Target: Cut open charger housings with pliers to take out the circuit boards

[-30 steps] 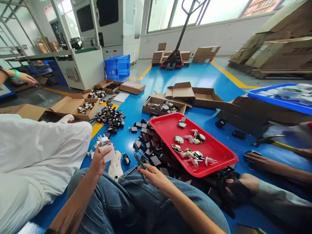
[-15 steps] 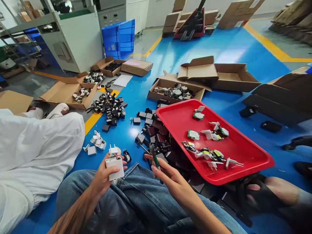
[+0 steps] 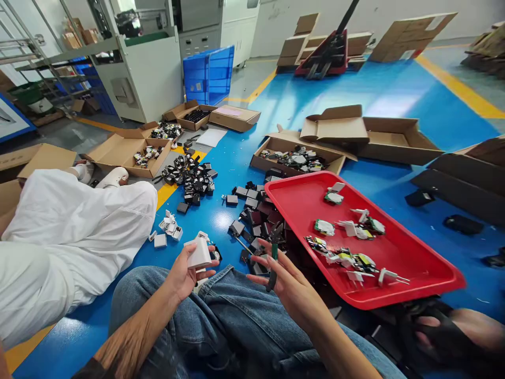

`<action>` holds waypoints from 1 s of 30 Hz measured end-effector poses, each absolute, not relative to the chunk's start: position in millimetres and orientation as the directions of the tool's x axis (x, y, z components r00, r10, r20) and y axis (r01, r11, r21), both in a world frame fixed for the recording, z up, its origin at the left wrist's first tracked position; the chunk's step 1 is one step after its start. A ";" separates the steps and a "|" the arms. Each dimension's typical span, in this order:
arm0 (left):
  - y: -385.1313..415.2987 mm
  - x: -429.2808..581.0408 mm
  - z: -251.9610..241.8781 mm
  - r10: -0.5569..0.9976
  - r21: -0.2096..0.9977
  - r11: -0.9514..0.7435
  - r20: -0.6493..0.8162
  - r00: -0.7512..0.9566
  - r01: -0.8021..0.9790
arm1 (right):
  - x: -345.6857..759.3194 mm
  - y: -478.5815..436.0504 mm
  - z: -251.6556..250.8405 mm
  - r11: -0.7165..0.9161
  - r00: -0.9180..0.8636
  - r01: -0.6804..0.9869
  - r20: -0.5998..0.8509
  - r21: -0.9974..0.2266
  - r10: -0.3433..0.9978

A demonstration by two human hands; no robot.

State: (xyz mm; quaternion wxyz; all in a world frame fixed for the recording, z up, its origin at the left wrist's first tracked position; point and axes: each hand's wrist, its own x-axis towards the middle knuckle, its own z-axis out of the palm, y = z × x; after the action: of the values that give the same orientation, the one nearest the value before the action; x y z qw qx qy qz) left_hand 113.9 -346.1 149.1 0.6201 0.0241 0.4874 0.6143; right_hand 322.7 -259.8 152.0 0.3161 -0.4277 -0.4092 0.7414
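My left hand [image 3: 184,273] is closed around a white plug-in charger case [image 3: 200,252], thumb on its near side and fingertips showing past its right edge. My right hand [image 3: 290,279] has its fingers partly spread and holds a pair of pliers [image 3: 273,258] with a green grip between thumb and fingers. The dark head points away over the pile and is hard to make out. A thin metal rod lies by these fingers; whether it is held, I cannot tell. Several white charger pieces [image 3: 170,227] lie on the floor left of my left hand.
A red tray [image 3: 366,295] at right carries circuit boards with white plug parts. Black adapter cases [image 3: 252,202] lie heaped beside it, with another black pile [image 3: 193,181] farther left. Cardboard boxes [image 3: 258,160] of parts stand beyond. A person's white-clad leg [image 3: 98,221] is at left.
The charger case has turned in my left hand, and its plug prongs no longer show. My right fingers have spread, and the pliers have swung more upright. The camera view has shifted left.
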 end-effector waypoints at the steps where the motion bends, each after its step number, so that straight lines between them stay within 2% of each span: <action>1: -346.5 114.5 148.0 0.796 0.639 0.246 -0.562 -0.224 -0.729 | 322.4 -259.8 152.6 -0.492 -0.448 -0.113 -0.398 -0.863 0.801; 4: -347.6 117.4 145.6 0.833 0.685 0.224 -0.504 -0.229 -0.693 | 321.9 -259.3 149.6 -0.528 -0.468 -0.104 -0.427 -0.843 0.774; 11: -348.0 121.9 149.9 0.846 0.808 0.151 -0.403 -0.348 -0.569 | 320.5 -260.3 142.8 -0.463 -0.494 -0.125 -0.350 -0.877 0.796; 14: -350.3 115.7 151.8 0.869 0.896 0.086 -0.281 -0.406 -0.435 | 319.1 -263.5 144.8 -0.503 -0.561 -0.105 -0.366 -0.858 0.742; 17: -355.3 105.0 154.1 0.871 0.979 0.030 -0.125 -0.475 -0.202 | 319.8 -269.1 146.1 -0.526 -0.660 -0.062 -0.361 -0.848 0.659; 19: -359.3 98.3 157.1 0.880 0.998 0.051 -0.064 -0.471 -0.040 | 322.0 -272.8 146.9 -0.366 -0.704 0.052 -0.294 -0.929 0.646; 21: -363.0 93.6 161.0 0.896 0.990 0.102 -0.050 -0.441 0.095 | 325.0 -275.3 147.6 -0.009 -0.737 0.185 -0.144 -0.983 0.660; 22: -364.4 92.1 162.9 0.904 0.980 0.125 -0.049 -0.424 0.153 | 326.3 -275.9 147.7 0.195 -0.749 0.231 -0.047 -0.953 0.661; 24: -366.0 90.7 165.7 0.921 0.955 0.149 -0.040 -0.389 0.256 | 328.5 -276.1 146.9 0.529 -0.751 0.288 0.155 -0.798 0.642; 25: -366.1 90.7 166.4 0.930 0.941 0.149 -0.029 -0.367 0.302 | 329.2 -275.8 146.0 0.636 -0.742 0.312 0.237 -0.706 0.627; 27: -365.6 91.8 166.0 0.947 0.917 0.134 -0.008 -0.321 0.375 | 329.9 -275.3 144.0 0.750 -0.731 0.355 0.335 -0.558 0.595; 30: -364.4 94.6 162.1 0.966 0.904 0.110 0.001 -0.259 0.412 | 330.0 -274.6 141.9 0.803 -0.726 0.393 0.384 -0.449 0.570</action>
State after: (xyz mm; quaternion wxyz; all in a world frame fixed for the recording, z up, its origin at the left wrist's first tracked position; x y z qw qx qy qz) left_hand 94.6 -364.4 162.1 0.3256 0.5142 0.6701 0.4249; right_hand 330.0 -274.6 141.9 0.2597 -0.2636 -0.9132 0.1708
